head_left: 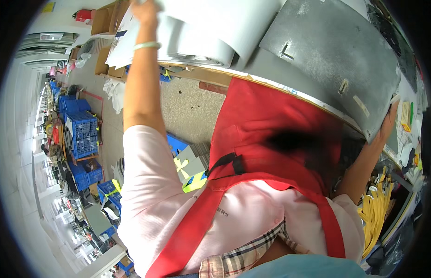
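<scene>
My left arm reaches far forward to the top edge of the view, where my left hand point(145, 10) lies at the left edge of a white sheet material point(201, 32). The fingers are blurred and partly cut off, so their grip is unclear. That material is loosely rolled, its curled layers facing me along the table's front edge. At the right, my right hand point(389, 113) grips the near right corner of a scuffed grey flat plate point(331, 51). The plate has a small L-shaped slot and lies tilted on the table beside the roll.
The table's front edge point(271, 84) runs close to my red apron point(271, 120). Yellow straps point(376, 208) hang at the lower right. Cardboard boxes point(104, 18) stand beyond my left arm. Blue crates point(81, 134) are on the floor at the left.
</scene>
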A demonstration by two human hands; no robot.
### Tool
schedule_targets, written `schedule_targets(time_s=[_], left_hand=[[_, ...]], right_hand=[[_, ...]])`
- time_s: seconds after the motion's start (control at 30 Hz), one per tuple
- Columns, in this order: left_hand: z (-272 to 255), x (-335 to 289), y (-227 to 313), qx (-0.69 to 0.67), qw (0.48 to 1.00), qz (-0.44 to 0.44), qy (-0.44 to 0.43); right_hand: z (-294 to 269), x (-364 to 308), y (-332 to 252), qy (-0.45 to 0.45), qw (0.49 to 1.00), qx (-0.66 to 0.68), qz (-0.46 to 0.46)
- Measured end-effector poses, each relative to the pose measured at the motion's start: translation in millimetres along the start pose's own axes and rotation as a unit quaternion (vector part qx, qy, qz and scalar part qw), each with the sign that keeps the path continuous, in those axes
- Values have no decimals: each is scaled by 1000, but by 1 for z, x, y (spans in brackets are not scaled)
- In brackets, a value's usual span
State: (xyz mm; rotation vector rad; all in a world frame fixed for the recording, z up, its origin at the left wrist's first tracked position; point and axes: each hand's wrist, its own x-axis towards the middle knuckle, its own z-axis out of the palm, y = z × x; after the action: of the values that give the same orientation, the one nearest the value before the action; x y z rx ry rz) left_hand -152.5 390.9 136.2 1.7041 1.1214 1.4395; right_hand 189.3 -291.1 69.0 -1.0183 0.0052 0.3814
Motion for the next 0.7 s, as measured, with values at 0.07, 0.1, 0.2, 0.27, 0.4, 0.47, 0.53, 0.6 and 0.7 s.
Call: schedule_targets(time_s=[0.07, 0.1, 0.2, 0.27, 0.4, 0.47, 0.53, 0.6, 0.7], left_hand=[[-71, 8, -27, -128, 990, -26, 52], [-63, -18, -52, -31, 997, -38, 68], [-162, -27, -101, 365, 930, -45, -1], [-145, -40, -117, 338, 938, -75, -17], [-123, -45, -105, 445, 877, -168, 64], [-134, -55, -90, 462, 879, 14, 115], [-100, -86, -50, 354, 915, 191, -1], [-44, -148, 27, 124, 964, 169, -162], [0, -276, 104, 77, 898, 220, -373]], right_hand=[[0, 2, 9, -49, 999, -3, 11], [-2, -1, 8, -29, 999, -24, 1], [24, 1, 21, -46, 998, -22, 22], [31, 0, 20, -33, 997, -57, 43], [12, 37, 36, -58, 989, -98, 94], [16, 54, 50, -89, 967, -239, 24], [34, 40, 50, -72, 931, -358, 23], [-13, 72, 50, -44, 916, -397, -10], [-38, 91, 56, -53, 904, -423, -30]])
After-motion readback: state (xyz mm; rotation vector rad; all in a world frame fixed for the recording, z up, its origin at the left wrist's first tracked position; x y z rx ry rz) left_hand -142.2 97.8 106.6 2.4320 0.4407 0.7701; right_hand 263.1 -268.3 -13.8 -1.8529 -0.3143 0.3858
